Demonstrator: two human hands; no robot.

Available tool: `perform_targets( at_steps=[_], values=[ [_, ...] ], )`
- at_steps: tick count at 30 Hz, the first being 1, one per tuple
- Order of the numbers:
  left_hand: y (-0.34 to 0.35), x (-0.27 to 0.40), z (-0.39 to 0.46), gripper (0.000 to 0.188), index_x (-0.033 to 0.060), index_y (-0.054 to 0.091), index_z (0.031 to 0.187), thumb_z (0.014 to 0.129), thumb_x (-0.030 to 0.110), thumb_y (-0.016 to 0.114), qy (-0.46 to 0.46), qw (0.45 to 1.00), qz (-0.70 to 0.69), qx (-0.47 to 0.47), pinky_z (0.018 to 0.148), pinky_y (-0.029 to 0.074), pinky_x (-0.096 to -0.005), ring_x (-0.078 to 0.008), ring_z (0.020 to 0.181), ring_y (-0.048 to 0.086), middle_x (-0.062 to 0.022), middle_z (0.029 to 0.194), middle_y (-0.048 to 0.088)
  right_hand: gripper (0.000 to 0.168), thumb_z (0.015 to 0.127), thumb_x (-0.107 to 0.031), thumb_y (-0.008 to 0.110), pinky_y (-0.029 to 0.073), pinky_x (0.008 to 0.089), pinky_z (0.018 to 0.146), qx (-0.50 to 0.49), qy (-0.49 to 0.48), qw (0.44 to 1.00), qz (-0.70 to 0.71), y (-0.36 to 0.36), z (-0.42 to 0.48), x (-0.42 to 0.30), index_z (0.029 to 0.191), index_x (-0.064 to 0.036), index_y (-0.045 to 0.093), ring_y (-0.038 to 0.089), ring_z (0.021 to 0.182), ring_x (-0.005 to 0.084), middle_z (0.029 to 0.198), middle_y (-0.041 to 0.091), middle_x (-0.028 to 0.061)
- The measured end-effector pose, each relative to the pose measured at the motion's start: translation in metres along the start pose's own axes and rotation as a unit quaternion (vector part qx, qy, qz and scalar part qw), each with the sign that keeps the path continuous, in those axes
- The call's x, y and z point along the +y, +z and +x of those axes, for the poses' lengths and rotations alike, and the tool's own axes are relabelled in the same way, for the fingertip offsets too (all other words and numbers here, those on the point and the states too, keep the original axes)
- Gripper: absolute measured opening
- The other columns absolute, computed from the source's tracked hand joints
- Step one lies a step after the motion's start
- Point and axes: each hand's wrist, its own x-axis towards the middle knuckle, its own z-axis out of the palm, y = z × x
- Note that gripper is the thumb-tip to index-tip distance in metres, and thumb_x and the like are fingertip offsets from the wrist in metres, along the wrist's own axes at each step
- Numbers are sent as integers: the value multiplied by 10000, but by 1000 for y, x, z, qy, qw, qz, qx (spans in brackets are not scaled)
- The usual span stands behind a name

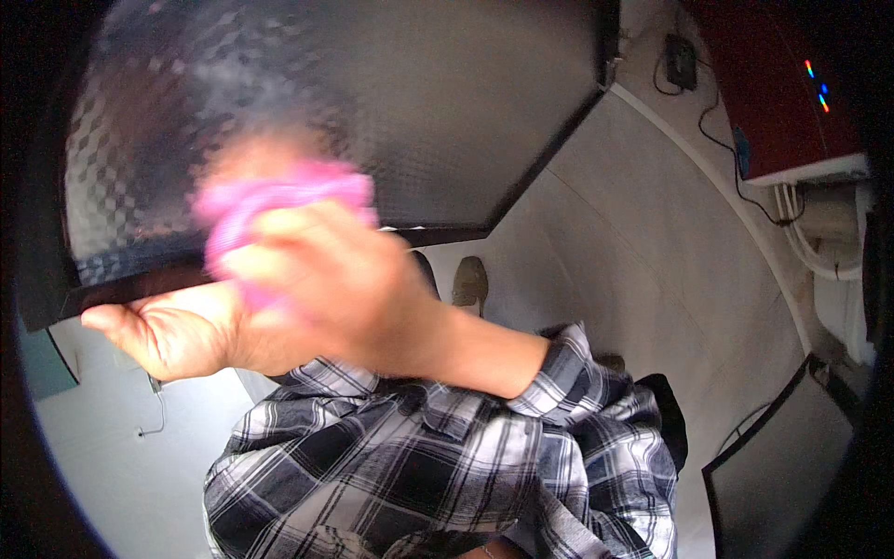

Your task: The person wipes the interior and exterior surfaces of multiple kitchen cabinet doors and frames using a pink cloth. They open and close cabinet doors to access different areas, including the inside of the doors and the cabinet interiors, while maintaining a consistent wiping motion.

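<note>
A large dark glossy panel with a black frame [475, 105], like a display screen, fills the upper left and middle. My right hand [328, 265] is shut on a crumpled pink cloth [286, 199], pressed near or against the panel's lower left part. Hand and cloth are blurred, and their reflection shows in the glossy surface above. My left hand [181, 328] lies palm up at the panel's lower left edge, thumb pointing left. Its fingers go into shadow at the black frame and are mostly hidden. My right forearm crosses in front of my left wrist.
A dark red cabinet-like object [782, 77] stands at the upper right, with white cables [796, 237] below it. Near it sit a black adapter box [679, 61] and its cord. Another black-framed panel [775, 475] is at lower right. A shoe [470, 283] shows on the grey floor [614, 230].
</note>
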Motion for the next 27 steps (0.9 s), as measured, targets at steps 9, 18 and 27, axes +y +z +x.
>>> perform_targets(
  at_steps=[9,18,27],
  values=[
    [21,-4,-3,452,-25,563,1268,947,293,572,60,992,105,42,1090,333,-471,-314,1210,518,-169,1342,551,233,734,-164,683,503,333,639,-2,-77,994,-74,-3,-22,36,949,-91,631,590,736,218,838,596,65],
    [12,-4,2,411,-16,584,1246,938,257,580,73,991,113,23,1100,313,-482,-325,1219,507,-170,1338,555,224,826,-134,624,503,444,780,-184,201,941,-202,-105,-172,136,1044,-92,603,601,963,311,1044,596,104],
    [-15,3,8,417,-16,572,1256,959,276,545,40,995,87,42,1061,353,-491,-333,1181,531,-178,1314,570,199,923,-170,512,480,431,897,-403,235,821,-331,-174,-210,195,1079,-123,625,579,1053,288,1137,618,78]
  ],
)
